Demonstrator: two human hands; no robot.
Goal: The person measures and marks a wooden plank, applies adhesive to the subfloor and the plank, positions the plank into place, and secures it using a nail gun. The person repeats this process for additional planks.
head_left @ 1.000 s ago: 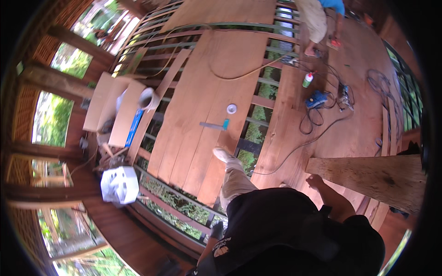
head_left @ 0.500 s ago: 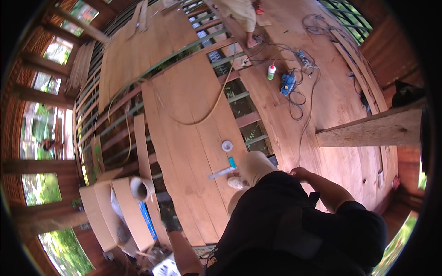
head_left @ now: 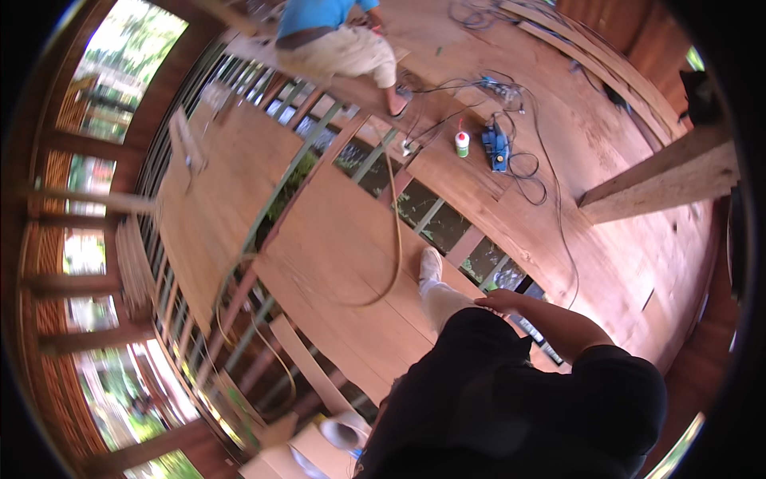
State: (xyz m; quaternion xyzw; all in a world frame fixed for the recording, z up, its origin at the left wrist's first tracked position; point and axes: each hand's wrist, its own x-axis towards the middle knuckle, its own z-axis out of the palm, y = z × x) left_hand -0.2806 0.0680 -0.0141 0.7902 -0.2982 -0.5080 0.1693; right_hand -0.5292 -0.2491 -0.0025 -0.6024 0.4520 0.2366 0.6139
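Note:
My right hand [head_left: 498, 302] is beside my light-trousered leg [head_left: 447, 305], with the forearm coming in from the right. Its fingers are blurred, and I make out nothing held in them. Under that forearm a narrow black-and-white object [head_left: 539, 339] shows in part; its kind is unclear. My left hand is out of view. My shoe [head_left: 431, 265] stands on the wooden floor panel [head_left: 331, 231], at the edge of a gap between boards. At the lower edge a white roll [head_left: 341, 433] stands up from a cardboard box [head_left: 275, 465].
Open joists [head_left: 435, 219] run beside the panels, with ground below. A tan hose [head_left: 396, 239] curves across the floor. Farther off are a blue power tool [head_left: 495, 149], a white red-capped bottle [head_left: 462, 145], cables [head_left: 550, 172] and a bending co-worker [head_left: 339, 56]. A timber post [head_left: 662, 180] is at right.
My view has swung and moved forward; my foot is now farther ahead. My left hand, the tape-like roll and the square-like tool have left view. More of the co-worker shows.

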